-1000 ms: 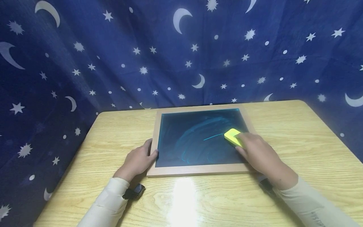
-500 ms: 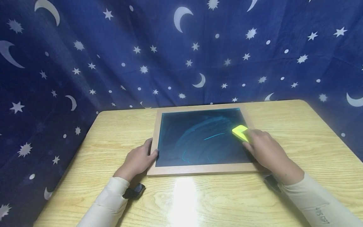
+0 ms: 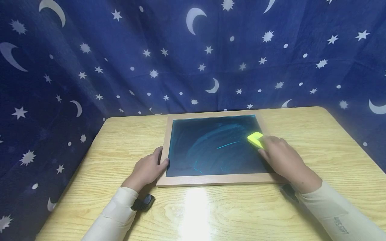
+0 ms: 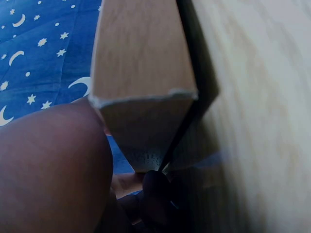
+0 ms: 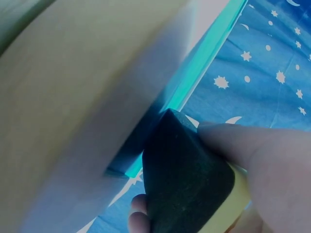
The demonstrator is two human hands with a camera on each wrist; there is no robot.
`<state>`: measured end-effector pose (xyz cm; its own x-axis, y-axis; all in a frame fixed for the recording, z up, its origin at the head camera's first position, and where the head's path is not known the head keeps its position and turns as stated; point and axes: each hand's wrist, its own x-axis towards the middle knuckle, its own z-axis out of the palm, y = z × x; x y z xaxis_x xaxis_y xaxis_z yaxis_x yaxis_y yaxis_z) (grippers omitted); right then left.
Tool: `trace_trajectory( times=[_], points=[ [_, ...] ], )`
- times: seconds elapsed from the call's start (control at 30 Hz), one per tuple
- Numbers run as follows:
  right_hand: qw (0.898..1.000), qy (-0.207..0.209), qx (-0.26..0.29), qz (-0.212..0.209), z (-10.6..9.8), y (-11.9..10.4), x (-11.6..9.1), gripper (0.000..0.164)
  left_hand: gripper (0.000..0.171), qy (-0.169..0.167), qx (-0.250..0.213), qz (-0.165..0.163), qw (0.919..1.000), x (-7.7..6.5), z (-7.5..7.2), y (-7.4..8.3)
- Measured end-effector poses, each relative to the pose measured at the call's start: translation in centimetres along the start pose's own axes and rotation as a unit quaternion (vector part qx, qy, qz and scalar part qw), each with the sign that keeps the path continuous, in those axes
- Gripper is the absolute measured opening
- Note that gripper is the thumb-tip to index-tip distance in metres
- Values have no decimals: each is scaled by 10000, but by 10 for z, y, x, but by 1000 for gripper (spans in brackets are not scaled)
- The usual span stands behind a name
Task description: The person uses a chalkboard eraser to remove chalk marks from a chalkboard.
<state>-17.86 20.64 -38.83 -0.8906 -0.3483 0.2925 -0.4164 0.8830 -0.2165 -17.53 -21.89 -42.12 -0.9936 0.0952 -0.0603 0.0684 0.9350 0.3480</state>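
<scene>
A blackboard with a pale wooden frame (image 3: 211,180) lies on the table, its dark surface (image 3: 187,140) smeared with faint chalk. One short blue-green line (image 3: 228,145) crosses its middle, and faint curved marks remain near the front edge. The left hand (image 3: 147,169) grips the frame's left side, thumb on top; in the left wrist view the frame's corner (image 4: 141,53) fills the upper middle. Over the board's right side, the right hand (image 3: 283,157) holds a yellow chalkboard eraser (image 3: 255,139). From the right wrist, the eraser's dark felt face (image 5: 187,174) shows, between thumb and fingers.
The light wooden table (image 3: 226,214) extends around the board on all sides. Behind it and to the left hangs a blue curtain (image 3: 169,33) with moons and stars. A black strap device (image 3: 143,203) sits at the left wrist.
The right hand has moved right and slightly away with the eraser, mostly in the first half second, uncovering the right end of the chalk line. The left hand stays on the frame.
</scene>
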Motion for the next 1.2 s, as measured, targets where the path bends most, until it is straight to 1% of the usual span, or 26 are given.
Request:
trace_trajectory(
  times=[0.13,0.33,1.2],
  points=[
    [10000,-18,-4,-78,1,-2,3,15,64,-22,6,-17,10000,0,0,-1],
    [9996,98,-93,-253,5,-7,10,15,64,-73,0,-39,10000,0,0,-2],
    [9979,59,-227,-609,15,-24,22,23,64,17,21,0,10000,1,1,-1]
  ],
)
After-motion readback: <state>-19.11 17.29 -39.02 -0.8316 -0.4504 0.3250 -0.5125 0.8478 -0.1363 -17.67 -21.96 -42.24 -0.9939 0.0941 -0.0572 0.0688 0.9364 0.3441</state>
